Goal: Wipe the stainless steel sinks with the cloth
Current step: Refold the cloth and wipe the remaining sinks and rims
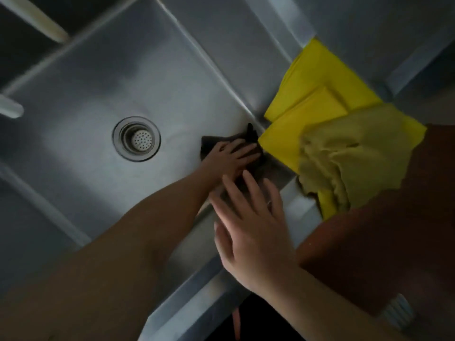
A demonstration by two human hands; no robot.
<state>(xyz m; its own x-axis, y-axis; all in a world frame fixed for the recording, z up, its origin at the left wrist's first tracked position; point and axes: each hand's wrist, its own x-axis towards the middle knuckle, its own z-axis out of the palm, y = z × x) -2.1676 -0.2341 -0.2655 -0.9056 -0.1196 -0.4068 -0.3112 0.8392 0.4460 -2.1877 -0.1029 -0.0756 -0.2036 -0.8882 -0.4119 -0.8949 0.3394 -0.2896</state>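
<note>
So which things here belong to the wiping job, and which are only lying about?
In use:
dark cloth
sink
left hand, pressing the cloth
right hand, open above the rim

Lying about:
yellow cloths
crumpled yellowish rag

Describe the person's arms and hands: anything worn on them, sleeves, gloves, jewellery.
Both forearms are bare, with no sleeves in view. The left hand and right hand wear no gloves. No watch or bracelet shows. The picture is too blurred to rule out a ring.
</note>
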